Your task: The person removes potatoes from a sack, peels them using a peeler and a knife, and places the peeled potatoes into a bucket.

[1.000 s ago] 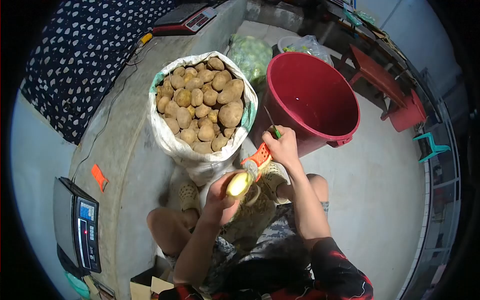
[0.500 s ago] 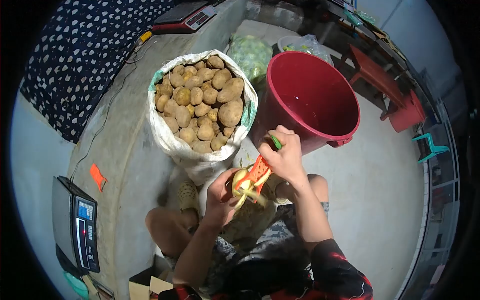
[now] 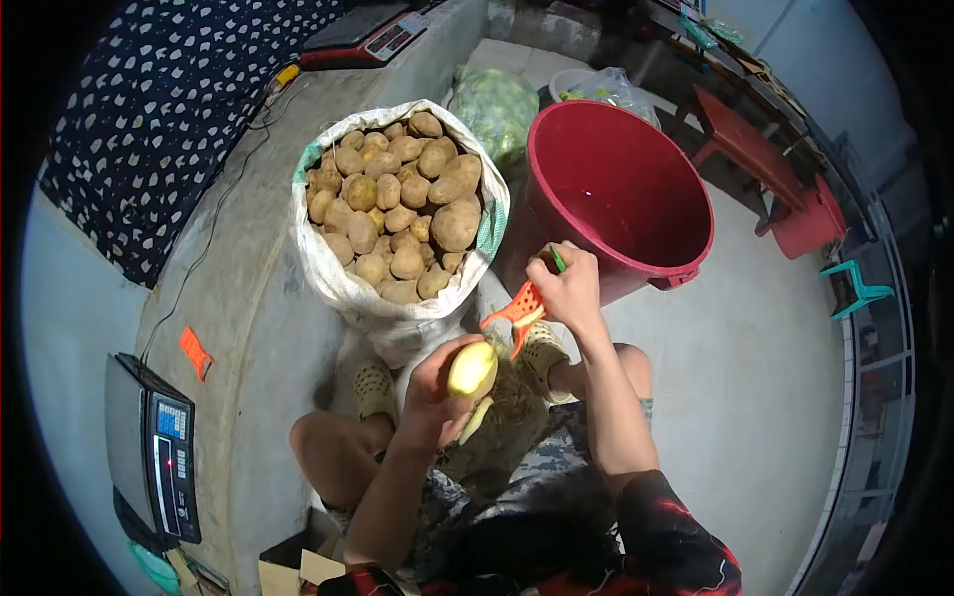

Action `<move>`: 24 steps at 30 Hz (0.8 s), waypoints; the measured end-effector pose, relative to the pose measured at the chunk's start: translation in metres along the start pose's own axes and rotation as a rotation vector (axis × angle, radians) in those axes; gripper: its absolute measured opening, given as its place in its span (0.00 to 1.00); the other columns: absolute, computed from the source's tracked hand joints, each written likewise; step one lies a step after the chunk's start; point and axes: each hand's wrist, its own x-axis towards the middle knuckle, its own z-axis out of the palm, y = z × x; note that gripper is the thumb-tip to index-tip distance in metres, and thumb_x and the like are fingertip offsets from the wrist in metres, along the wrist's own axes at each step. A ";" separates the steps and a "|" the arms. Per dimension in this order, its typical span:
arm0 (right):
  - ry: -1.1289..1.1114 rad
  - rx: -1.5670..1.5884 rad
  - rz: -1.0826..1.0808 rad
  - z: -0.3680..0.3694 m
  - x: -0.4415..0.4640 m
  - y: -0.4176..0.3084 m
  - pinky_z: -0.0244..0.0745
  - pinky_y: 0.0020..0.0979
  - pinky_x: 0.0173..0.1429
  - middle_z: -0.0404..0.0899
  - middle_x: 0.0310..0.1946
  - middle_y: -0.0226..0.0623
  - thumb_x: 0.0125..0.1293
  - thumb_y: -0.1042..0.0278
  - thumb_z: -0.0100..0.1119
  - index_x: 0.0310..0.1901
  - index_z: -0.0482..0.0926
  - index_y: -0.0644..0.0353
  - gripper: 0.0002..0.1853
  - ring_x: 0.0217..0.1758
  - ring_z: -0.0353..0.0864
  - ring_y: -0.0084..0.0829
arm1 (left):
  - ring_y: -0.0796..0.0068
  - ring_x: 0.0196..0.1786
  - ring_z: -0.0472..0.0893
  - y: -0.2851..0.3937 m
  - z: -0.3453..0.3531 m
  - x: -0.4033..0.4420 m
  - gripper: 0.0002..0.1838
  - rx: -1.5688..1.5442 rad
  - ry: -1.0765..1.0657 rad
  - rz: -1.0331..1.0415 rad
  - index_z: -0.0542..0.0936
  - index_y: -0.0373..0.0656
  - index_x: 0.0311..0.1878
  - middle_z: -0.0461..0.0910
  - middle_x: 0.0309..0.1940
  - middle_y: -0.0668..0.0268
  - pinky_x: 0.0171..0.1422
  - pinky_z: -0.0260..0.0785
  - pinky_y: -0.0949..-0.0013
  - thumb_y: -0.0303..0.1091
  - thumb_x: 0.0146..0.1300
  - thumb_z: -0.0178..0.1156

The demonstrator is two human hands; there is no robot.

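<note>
My left hand (image 3: 437, 389) is closed around a potato (image 3: 472, 369), whose pale yellow flesh shows on its upper side. A strip of peel (image 3: 475, 421) hangs from the potato's lower end. In my right hand (image 3: 568, 288) is an orange peeler (image 3: 521, 310) with a green part at the handle, held a little apart from the potato, up and to its right. A piece of peel clings to the peeler's head. Peelings (image 3: 509, 397) lie below, between my legs.
A white sack (image 3: 343, 298) full of unpeeled potatoes stands ahead, beside a large red tub (image 3: 545, 179). A bag of green vegetables (image 3: 494, 107) sits behind them. To the left are a digital scale (image 3: 169, 447) and an orange object (image 3: 196, 353) on the concrete ledge.
The peeler has moved up and right, off the potato, with my right hand. The potato has turned in my left hand, and its peeled face now points upward.
</note>
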 end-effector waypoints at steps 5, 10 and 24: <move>-0.031 0.130 -0.047 -0.012 -0.008 -0.053 0.62 0.41 0.27 0.65 0.15 0.43 0.52 0.65 0.60 0.22 0.76 0.67 0.12 0.20 0.67 0.40 | 0.71 0.61 0.75 0.000 0.011 0.003 0.49 -0.025 0.028 0.028 0.60 0.30 0.71 0.73 0.60 0.59 0.67 0.66 0.68 0.33 0.48 0.77; 0.028 0.016 0.020 0.001 0.004 -0.017 0.64 0.40 0.27 0.70 0.17 0.44 0.51 0.66 0.60 0.21 0.75 0.66 0.11 0.21 0.69 0.43 | 0.69 0.65 0.72 0.001 0.008 0.000 0.50 0.054 0.031 0.000 0.62 0.30 0.70 0.73 0.60 0.60 0.72 0.61 0.63 0.38 0.47 0.78; -0.090 0.256 0.206 -0.006 -0.003 -0.022 0.67 0.36 0.29 0.74 0.16 0.43 0.51 0.67 0.61 0.24 0.78 0.68 0.10 0.23 0.74 0.33 | 0.65 0.64 0.74 0.003 0.011 0.001 0.50 -0.011 0.014 -0.008 0.62 0.29 0.69 0.73 0.59 0.58 0.71 0.64 0.61 0.39 0.46 0.78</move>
